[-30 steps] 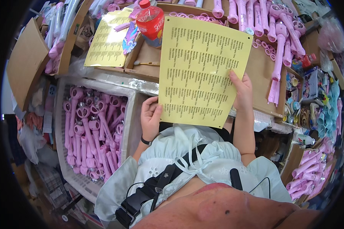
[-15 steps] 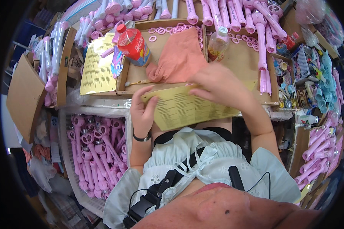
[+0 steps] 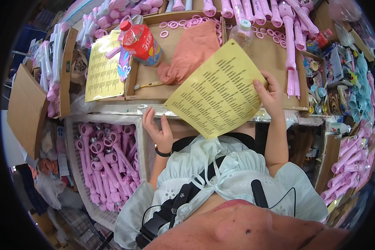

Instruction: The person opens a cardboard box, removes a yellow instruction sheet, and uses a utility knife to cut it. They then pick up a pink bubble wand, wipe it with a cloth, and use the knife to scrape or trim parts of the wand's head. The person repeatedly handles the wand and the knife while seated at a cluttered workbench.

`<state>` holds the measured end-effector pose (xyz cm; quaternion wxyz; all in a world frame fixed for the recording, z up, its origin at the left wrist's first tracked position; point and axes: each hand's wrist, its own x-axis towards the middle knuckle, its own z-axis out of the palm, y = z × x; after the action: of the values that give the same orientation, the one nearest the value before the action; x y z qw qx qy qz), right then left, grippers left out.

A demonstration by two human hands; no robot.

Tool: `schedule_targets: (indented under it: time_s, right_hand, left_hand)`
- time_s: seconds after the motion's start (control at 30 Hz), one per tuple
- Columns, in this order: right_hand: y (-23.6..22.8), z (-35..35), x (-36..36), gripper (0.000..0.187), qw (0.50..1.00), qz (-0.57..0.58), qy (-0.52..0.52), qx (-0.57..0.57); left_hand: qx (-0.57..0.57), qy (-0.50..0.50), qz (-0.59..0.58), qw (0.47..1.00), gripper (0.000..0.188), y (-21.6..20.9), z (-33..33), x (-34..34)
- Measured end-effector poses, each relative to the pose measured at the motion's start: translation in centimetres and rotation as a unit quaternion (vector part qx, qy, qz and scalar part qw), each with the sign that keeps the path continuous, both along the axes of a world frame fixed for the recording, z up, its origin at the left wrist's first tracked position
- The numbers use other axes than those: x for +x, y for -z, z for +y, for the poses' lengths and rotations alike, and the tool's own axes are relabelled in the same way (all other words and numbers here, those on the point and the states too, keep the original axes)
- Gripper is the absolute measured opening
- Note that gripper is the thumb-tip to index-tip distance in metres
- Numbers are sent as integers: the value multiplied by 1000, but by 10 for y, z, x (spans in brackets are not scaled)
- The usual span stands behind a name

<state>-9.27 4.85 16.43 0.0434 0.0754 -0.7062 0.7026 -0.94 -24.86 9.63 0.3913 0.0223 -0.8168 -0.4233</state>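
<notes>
The right hand (image 3: 270,95) is clamped on the right edge of the yellow sheet (image 3: 221,91), thumb on the printed face and fingers mostly hidden behind; the sheet is raised at a slant over the lap and the front edge of the tray (image 3: 145,75), one corner toward the clear bottle (image 3: 241,34), whose lower part it hides; the left hand (image 3: 160,131) is held with thumb and fingers apart, just beside the sheet's left corner and holding nothing; a black band (image 3: 162,154) circles the left wrist.

In the tray, the orange cloth (image 3: 191,54) lies partly behind the sheet; left of it are the red bottle (image 3: 141,46) and, nearer the front, a small brush (image 3: 150,85); pink rings (image 3: 187,23) lie along the back; a second sheet (image 3: 104,75), also yellow, lies left of the red bottle; below it, left of the left hand, a white crate (image 3: 142,137) holds many pink wands (image 3: 106,166).
</notes>
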Motion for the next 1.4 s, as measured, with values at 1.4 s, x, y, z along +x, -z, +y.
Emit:
schedule_targets:
  time_s: [1.4]
  right_hand:
    - [15,-49,40,80,990,-90,-25,-104]
  left_hand:
    - [512,292,-110,800,52,-103,-13,-48]
